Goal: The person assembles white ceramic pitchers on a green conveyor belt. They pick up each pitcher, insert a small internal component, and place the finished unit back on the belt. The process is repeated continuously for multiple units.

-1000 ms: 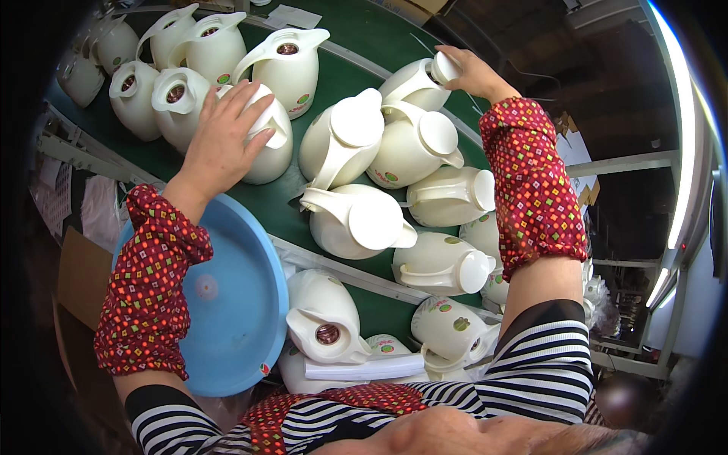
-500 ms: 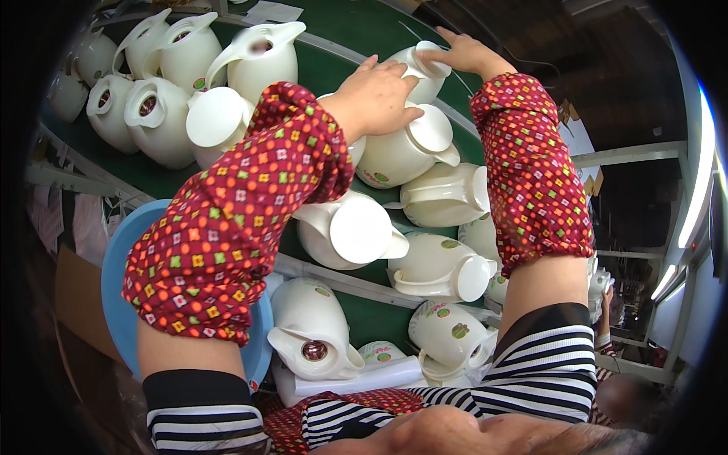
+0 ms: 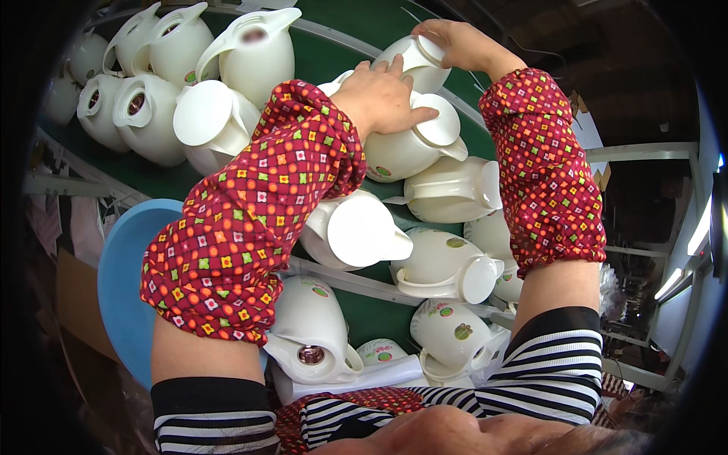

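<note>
White plastic jug (image 3: pixel 409 148), lying on its side on the green belt (image 3: pixel 334 61) among many like it, flat round base facing right, small green sticker on the body. Left hand (image 3: pixel 383 95) laid flat over its upper side, fingers spread, thumb toward the base. Right hand (image 3: pixel 455 42) farther back, fingers curled around the top of a second white jug (image 3: pixel 413 64). Handle and spout of the near jug hidden under the left hand and red patterned sleeve (image 3: pixel 258 220). Second jug mostly covered. Blue basin (image 3: pixel 125 280) at lower left, partly behind the sleeve.
</note>
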Motion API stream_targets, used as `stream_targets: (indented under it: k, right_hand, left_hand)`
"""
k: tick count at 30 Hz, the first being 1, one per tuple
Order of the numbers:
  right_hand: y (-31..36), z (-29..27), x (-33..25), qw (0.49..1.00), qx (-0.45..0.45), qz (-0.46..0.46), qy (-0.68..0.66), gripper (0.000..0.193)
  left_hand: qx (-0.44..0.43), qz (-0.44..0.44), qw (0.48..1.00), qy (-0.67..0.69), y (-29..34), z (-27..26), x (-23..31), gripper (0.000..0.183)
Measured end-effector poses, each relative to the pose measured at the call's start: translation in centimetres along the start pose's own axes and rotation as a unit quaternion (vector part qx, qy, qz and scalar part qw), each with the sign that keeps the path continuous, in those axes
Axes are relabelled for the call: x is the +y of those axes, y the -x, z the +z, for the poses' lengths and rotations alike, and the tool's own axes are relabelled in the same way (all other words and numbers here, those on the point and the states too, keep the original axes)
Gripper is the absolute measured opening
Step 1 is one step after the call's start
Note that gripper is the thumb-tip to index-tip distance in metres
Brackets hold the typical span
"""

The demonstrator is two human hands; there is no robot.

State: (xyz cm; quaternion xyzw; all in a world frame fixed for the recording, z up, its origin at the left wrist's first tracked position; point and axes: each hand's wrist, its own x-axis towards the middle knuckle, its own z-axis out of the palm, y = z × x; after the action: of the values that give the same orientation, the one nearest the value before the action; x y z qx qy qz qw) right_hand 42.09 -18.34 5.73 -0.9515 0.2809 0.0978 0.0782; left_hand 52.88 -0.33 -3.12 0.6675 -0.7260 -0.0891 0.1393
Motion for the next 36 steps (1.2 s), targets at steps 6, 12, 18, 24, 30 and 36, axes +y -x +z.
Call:
stream_targets:
  k: [6,12,18,24,30,36]
  right_hand:
    - [0.4,0.6,2.6,0.998,-0.003,-0.023,-0.059,0.080]
    - [-0.1,-0.3,1.2,0.995,-0.086,0.028,-0.042,0.074]
    - [-0.1,-0.3,0.6,0.993,-0.001,0.099,0.063,0.075]
    - [0.2,0.3,2.0,0.989,0.058,0.083,0.110,0.084]
    - [-0.2,0.3,0.8,0.984,-0.002,0.155,0.089,0.087]
    - [0.9,0.2,3.3,0.995,-0.033,0.020,0.094,0.092]
  left_hand:
    - [-0.010,-0.004,1.000,0.022,-0.6,0.0,0.4,0.086]
    - [-0.034,-0.013,0.999,0.021,-0.4,-0.3,0.7,0.087]
    - [-0.049,-0.019,0.998,0.024,-0.6,-1.0,0.9,0.088]
    - [-0.063,-0.037,0.996,0.050,-0.9,-1.3,1.1,0.089]
    - [-0.074,-0.046,0.994,0.066,-0.8,-1.5,1.1,0.089]
    - [-0.081,-0.067,0.992,0.067,-1.0,-1.6,1.4,0.090]
